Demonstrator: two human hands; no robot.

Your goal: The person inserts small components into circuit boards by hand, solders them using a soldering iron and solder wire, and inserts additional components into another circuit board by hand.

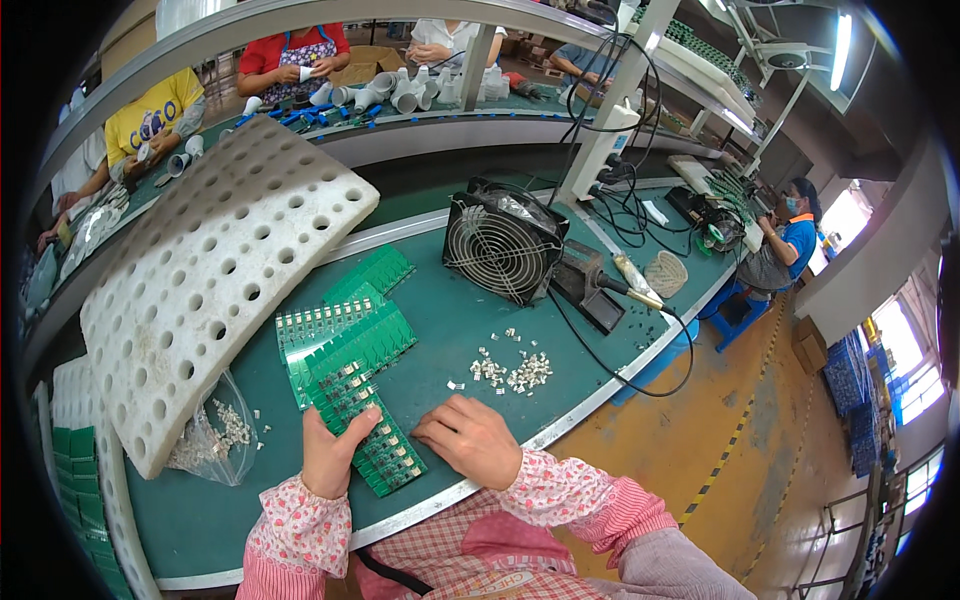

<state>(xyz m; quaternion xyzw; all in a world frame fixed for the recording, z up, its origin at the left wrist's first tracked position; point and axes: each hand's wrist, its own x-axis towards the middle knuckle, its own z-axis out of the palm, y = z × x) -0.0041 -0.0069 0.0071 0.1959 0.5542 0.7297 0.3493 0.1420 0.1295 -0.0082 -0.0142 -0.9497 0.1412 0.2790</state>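
A green circuit board panel (388, 462) with rows of small white and dark parts lies at the near edge of the bench. My left hand (335, 448) grips its left side, thumb on top and the other fingers hidden beneath. Just right of the panel is my right hand (468, 438), its fingers curled together near the board's edge; anything inside them is hidden. Beyond my right hand lies a loose heap of small white connectors (530, 373). More green panels (372, 340) overlap one another behind the held one, some with white parts along their rows.
A white foam slab with holes (200, 265) leans at the left over a clear bag of white parts (222, 440). A black fan (503, 245) stands at the back. Right of it are a soldering iron (640, 297), its stand (590, 290) and a looping cable. Several people work beyond.
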